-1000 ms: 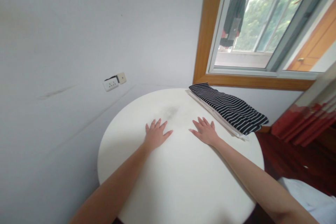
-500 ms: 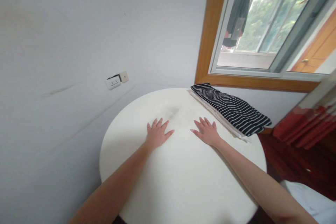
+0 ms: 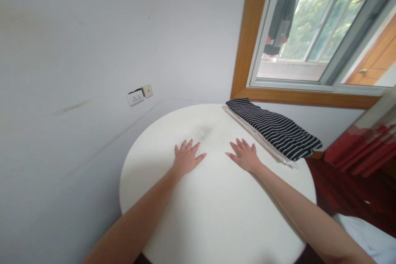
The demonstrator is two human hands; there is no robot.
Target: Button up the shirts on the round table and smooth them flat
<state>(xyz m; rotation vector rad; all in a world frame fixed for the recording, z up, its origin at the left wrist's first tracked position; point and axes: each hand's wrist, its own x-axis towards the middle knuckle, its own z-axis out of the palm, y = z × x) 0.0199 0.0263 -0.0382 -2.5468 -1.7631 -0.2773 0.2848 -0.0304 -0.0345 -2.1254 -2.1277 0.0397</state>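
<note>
Both palms face down on a round white table [image 3: 204, 210]. My left hand [image 3: 186, 159] lies left of the middle with its fingers spread and nothing in it. To the right, my right hand [image 3: 245, 156] rests in the same way, fingers apart, holding nothing. Beyond it, at the table's far right edge, is a folded black-and-white striped cloth [image 3: 275, 130], with a pale folded cloth [image 3: 280, 157] showing beneath. The striped cloth is near my right hand but does not touch it. A grey smudge [image 3: 204, 132] marks the tabletop ahead of my hands.
A pale wall [image 3: 77, 49] with a power socket [image 3: 135, 98] borders the table's left and far sides. At the upper right is a wood-framed window [image 3: 243, 41]. A red and cream curtain [image 3: 355, 148] hangs at right; a white item [image 3: 365, 235] sits at lower right.
The whole view has shifted very slightly, so everything appears a little further right. Both hands stay flat in the same spots on the table.
</note>
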